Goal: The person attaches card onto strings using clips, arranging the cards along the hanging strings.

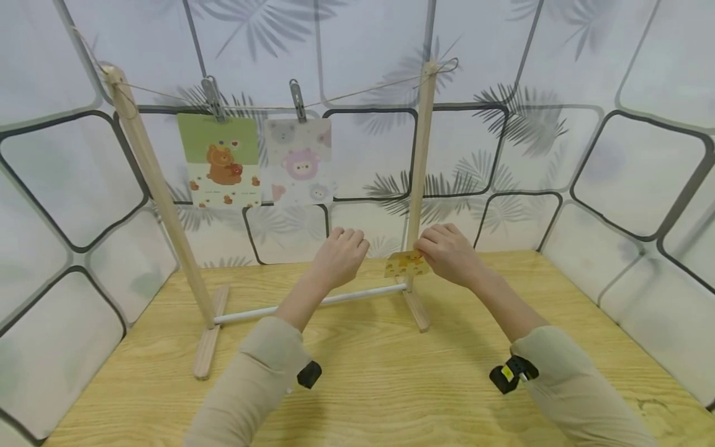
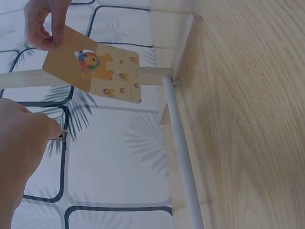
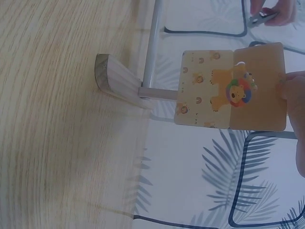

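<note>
My right hand point(image 1: 447, 253) pinches a card point(image 3: 207, 90) by one edge. The card is tan and cream, with a lion in a colourful mane and small lion prints. To its left, my left hand point(image 1: 342, 256) is raised at about the same height, its back toward the head camera. A grey clothespin point(image 3: 263, 19) is held in its fingers, seen in the right wrist view; only its tip shows in the left wrist view. Above and left, a green bear card point(image 1: 223, 162) and a pale card point(image 1: 300, 164) with a pink animal hang from a string point(image 1: 365, 92) by grey clothespins.
Two wooden posts, a left one point(image 1: 162, 198) and a right one point(image 1: 422, 143), carry the string. A white rod point(image 1: 357, 296) joins them low down, just above the wood-grain table point(image 1: 391, 385). Patterned fabric walls point(image 1: 614, 49) enclose the back and sides.
</note>
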Demonstrator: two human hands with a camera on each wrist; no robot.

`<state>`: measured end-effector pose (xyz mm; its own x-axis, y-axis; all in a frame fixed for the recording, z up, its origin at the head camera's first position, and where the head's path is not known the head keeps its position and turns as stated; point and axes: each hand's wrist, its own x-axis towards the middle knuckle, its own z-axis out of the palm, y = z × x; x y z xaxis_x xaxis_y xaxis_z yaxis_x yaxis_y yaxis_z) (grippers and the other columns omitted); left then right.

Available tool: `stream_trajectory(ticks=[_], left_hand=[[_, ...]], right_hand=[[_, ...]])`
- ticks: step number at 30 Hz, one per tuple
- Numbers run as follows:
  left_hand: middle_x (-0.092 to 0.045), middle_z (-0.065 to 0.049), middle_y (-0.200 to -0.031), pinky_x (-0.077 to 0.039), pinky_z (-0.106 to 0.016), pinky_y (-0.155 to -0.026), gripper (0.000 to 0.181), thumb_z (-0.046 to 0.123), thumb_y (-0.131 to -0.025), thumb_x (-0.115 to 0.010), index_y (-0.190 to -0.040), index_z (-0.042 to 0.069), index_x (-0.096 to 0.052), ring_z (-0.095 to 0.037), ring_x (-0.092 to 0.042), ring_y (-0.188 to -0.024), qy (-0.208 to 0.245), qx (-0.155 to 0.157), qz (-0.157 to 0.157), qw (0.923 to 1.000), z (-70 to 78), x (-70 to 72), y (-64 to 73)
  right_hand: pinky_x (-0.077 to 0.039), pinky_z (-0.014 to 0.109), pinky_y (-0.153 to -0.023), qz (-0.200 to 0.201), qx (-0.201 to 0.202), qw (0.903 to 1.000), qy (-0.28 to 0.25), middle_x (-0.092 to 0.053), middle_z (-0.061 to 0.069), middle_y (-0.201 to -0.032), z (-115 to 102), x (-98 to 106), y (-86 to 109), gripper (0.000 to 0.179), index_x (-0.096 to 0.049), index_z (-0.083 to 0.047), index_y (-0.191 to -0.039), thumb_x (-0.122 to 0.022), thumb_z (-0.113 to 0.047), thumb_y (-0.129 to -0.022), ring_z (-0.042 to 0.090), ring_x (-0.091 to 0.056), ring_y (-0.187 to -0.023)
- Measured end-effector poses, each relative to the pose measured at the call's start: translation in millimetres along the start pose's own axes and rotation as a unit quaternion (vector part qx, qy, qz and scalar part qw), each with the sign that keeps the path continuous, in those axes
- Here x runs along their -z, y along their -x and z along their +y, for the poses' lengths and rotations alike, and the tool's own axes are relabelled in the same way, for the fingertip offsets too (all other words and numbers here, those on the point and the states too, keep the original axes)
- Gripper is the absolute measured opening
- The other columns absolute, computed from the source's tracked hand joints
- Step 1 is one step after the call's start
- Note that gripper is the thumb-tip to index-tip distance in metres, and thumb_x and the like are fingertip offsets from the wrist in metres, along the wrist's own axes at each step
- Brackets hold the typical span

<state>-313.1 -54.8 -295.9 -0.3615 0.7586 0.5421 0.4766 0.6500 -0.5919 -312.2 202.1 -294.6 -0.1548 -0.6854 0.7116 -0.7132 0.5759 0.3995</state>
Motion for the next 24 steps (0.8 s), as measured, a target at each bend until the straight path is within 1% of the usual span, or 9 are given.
stream_trajectory(ticks=[3, 6, 8, 12, 15, 17, 20, 22, 24], left_hand=[[-0.059, -0.006, -0.089, -0.045, -0.032, -0.072, 0.012, 0.008, -0.088, -0.054, -0.091, 0.006, -0.065, -0.020, -0.057, -0.078, 0.010, -0.003, 0.010, 0.9999, 0.6, 1.3, -2.9], [-0.060, -0.005, -0.084, -0.044, -0.031, -0.069, 0.009, 0.009, -0.088, -0.054, -0.089, 0.007, -0.064, -0.019, -0.058, -0.073, 0.012, -0.007, 0.018, 0.9998, 1.5, 2.5, -5.9], [-0.061, -0.004, -0.078, -0.044, -0.031, -0.067, 0.006, 0.012, -0.088, -0.057, -0.087, 0.008, -0.061, -0.018, -0.059, -0.069, 0.012, -0.008, 0.023, 0.9996, 1.9, 3.5, -7.7], [-0.060, -0.002, -0.072, -0.043, -0.029, -0.065, 0.017, 0.023, -0.085, -0.065, -0.083, 0.008, -0.058, -0.016, -0.058, -0.064, 0.011, -0.007, 0.032, 0.9994, 0.6, 5.8, -11.4], [-0.059, -0.003, -0.072, -0.043, -0.029, -0.063, 0.020, 0.026, -0.082, -0.069, -0.081, 0.008, -0.059, -0.016, -0.057, -0.064, 0.017, -0.008, 0.041, 0.9990, -2.1, 8.2, -14.2], [-0.058, -0.004, -0.073, -0.043, -0.029, -0.061, 0.018, 0.024, -0.084, -0.067, -0.079, 0.008, -0.060, -0.017, -0.056, -0.064, 0.024, -0.006, 0.051, 0.9984, -3.7, 9.6, -16.4], [-0.054, -0.005, -0.074, -0.041, -0.027, -0.056, 0.015, 0.018, -0.088, -0.061, -0.079, 0.006, -0.060, -0.017, -0.051, -0.062, 0.032, 0.000, 0.063, 0.9975, -5.2, 11.9, -20.6], [-0.050, -0.006, -0.072, -0.039, -0.027, -0.053, 0.015, 0.012, -0.089, -0.059, -0.075, 0.005, -0.058, -0.017, -0.046, -0.059, 0.041, 0.004, 0.069, 0.9968, -5.8, 13.5, -23.1], [-0.047, -0.007, -0.072, -0.038, -0.027, -0.052, 0.014, 0.007, -0.086, -0.057, -0.073, 0.003, -0.056, -0.017, -0.041, -0.058, 0.052, 0.008, 0.068, 0.9963, -6.7, 14.9, -24.8]], right_hand=[[-0.042, 0.040, -0.065, -0.001, -0.002, 1.0000, 0.000, -0.057, 0.006, -0.073, 0.5, 0.1, 0.4, 0.011, -0.063, -0.006, -0.077, -0.070, 0.001, -0.073, 0.027, -0.055, -0.072], [-0.042, 0.040, -0.066, -0.003, -0.002, 1.0000, -0.001, -0.056, 0.006, -0.073, 0.9, -0.2, 0.6, 0.011, -0.063, -0.006, -0.077, -0.070, 0.001, -0.073, 0.027, -0.055, -0.072], [-0.042, 0.040, -0.066, -0.005, -0.001, 1.0000, -0.001, -0.056, 0.006, -0.073, 1.4, -0.8, 0.5, 0.010, -0.063, -0.006, -0.077, -0.070, 0.001, -0.073, 0.027, -0.055, -0.072], [-0.041, 0.040, -0.065, 0.000, 0.001, 1.0000, 0.001, -0.056, 0.006, -0.073, 3.1, -1.5, -1.3, 0.010, -0.062, -0.005, -0.077, -0.069, 0.000, -0.074, 0.027, -0.054, -0.071], [-0.039, 0.039, -0.062, 0.009, 0.002, 1.0000, 0.004, -0.056, 0.007, -0.072, 4.3, -0.6, -4.7, 0.009, -0.062, -0.005, -0.076, -0.069, 0.000, -0.074, 0.028, -0.053, -0.069], [-0.038, 0.039, -0.060, 0.013, 0.002, 0.9999, 0.006, -0.056, 0.007, -0.072, 5.2, 0.3, -7.1, 0.009, -0.062, -0.005, -0.076, -0.069, 0.000, -0.074, 0.028, -0.053, -0.068], [-0.038, 0.038, -0.059, 0.013, -0.002, 0.9998, 0.011, -0.057, 0.007, -0.072, 6.5, 1.9, -10.3, 0.009, -0.062, -0.005, -0.076, -0.069, -0.001, -0.075, 0.029, -0.054, -0.068], [-0.039, 0.039, -0.060, 0.013, -0.006, 0.9998, 0.011, -0.057, 0.008, -0.073, 7.4, 2.0, -11.9, 0.009, -0.062, -0.005, -0.077, -0.069, 0.000, -0.075, 0.029, -0.055, -0.070], [-0.039, 0.039, -0.060, 0.011, -0.008, 0.9999, 0.010, -0.058, 0.008, -0.074, 7.7, 2.1, -13.6, 0.009, -0.063, -0.005, -0.078, -0.069, 0.000, -0.075, 0.030, -0.055, -0.071]])
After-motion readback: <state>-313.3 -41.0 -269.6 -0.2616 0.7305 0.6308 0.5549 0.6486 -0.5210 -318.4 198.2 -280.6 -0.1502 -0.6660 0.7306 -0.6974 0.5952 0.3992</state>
